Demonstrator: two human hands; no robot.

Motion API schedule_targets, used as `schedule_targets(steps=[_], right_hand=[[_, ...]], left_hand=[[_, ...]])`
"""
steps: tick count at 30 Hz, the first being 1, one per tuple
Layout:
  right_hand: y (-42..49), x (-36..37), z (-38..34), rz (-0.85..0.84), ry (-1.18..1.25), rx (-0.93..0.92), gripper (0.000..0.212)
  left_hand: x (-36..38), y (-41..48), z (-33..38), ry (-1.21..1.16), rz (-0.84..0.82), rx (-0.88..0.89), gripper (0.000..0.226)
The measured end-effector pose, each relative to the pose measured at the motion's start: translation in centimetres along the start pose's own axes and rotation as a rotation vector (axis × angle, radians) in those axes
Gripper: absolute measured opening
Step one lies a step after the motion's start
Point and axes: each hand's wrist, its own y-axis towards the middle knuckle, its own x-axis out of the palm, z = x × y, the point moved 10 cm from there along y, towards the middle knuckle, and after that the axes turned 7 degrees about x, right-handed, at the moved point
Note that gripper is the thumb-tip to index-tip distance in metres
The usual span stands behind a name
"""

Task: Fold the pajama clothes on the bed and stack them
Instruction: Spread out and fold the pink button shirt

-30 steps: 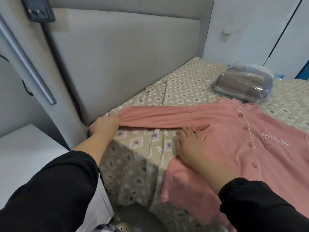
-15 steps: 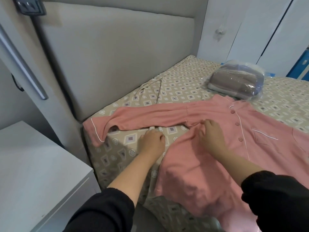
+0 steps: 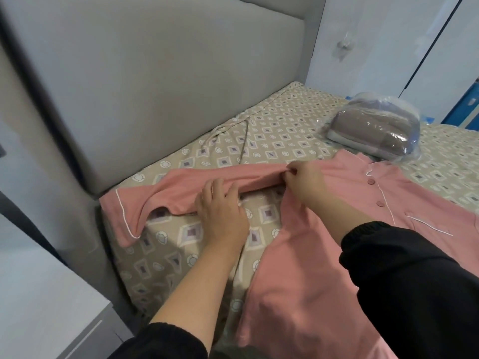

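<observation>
A pink pajama shirt [image 3: 311,268] with white piping and buttons lies face up on the patterned bed sheet [image 3: 282,130]. Its long sleeve [image 3: 181,187] stretches left, the cuff hanging over the bed's corner. My left hand [image 3: 220,213] rests on the sleeve's lower edge near its middle, fingers curled on the fabric. My right hand [image 3: 303,182] pinches the sleeve near the armpit and lifts it slightly.
A clear plastic bag with folded grey-brown fabric [image 3: 375,130] sits behind the shirt collar. A grey padded headboard [image 3: 155,86] rises at the left. A white bedside cabinet [image 3: 44,294] stands at the lower left, and white wardrobe doors [image 3: 388,47] stand behind the bed.
My left hand let go of the cuff and moved right to the sleeve's middle. My right hand moved up from the shirt's side to grip the sleeve near the armpit.
</observation>
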Motion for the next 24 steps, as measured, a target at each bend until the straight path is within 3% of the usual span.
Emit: schedule_targets(steps=[2,4,7,11,14,17,20,22,24], right_hand=[[-0.6,2.9,0.3,-0.234,-0.165,-0.013,0.018],[-0.5,3.8,1.5,-0.349,-0.072,0.048,0.022],[1.0,1.7,2.9,-0.233,0.149,0.152,0.03],[3.6,-0.2,2.8,-0.002,0.051,0.1,0.028],[5.5,2.2,2.4,-0.096,-0.052,0.092,0.031],[6.1,5.8,2.9,-0.285,-0.13,0.141,0.053],[7.0,8.2,3.2,-0.389,-0.294,0.156,0.041],[8.7,7.5,2.4,-0.264,-0.316,0.128,0.026],[10.1,5.4,1.1,-0.036,-0.148,0.103,0.023]], left_hand=[[1.5,0.0,-0.8,0.045,-0.134,-0.021,0.054],[2.7,-0.2,-1.5,0.071,-0.221,-0.041,0.055],[3.4,-0.3,-2.0,0.075,-0.263,-0.057,0.053],[4.2,0.2,-2.2,0.114,-0.31,-0.065,0.055],[4.5,0.7,-2.3,0.065,-0.297,-0.07,0.054],[4.2,1.2,-2.8,0.026,-0.237,-0.094,0.056],[4.3,1.8,-3.5,0.035,-0.211,-0.152,0.055],[4.5,2.2,-3.8,0.071,-0.2,-0.165,0.055],[4.2,2.4,-3.9,0.085,-0.166,-0.175,0.059]])
